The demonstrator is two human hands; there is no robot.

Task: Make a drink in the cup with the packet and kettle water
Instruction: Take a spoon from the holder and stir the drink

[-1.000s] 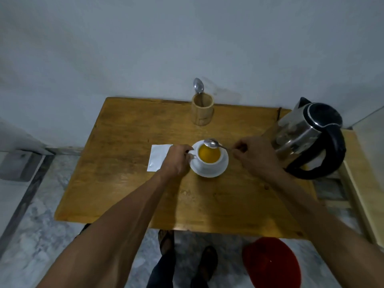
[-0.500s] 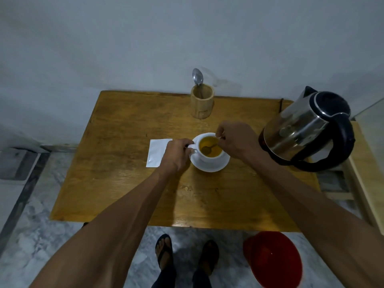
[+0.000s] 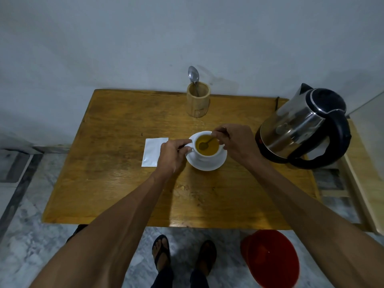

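A white cup (image 3: 207,156) full of orange-yellow drink stands on a white saucer (image 3: 216,164) in the middle of the wooden table (image 3: 116,179). My left hand (image 3: 172,156) pinches the cup's handle from the left. My right hand (image 3: 234,143) holds a metal spoon (image 3: 204,144) whose bowl is under the liquid. A white packet (image 3: 152,151) lies flat on the table just left of my left hand. The steel kettle (image 3: 299,129) with a black handle stands at the right of the table.
A wooden holder (image 3: 198,102) with another spoon (image 3: 193,75) stands at the table's back edge against the wall. A red round object (image 3: 270,258) sits on the marble floor at the front right, next to my feet. A wooden frame (image 3: 365,183) adjoins the table's right side.
My right hand brought the spoon from above the cup's rim down into the drink and moved closer over the cup. My left hand stayed on the handle.
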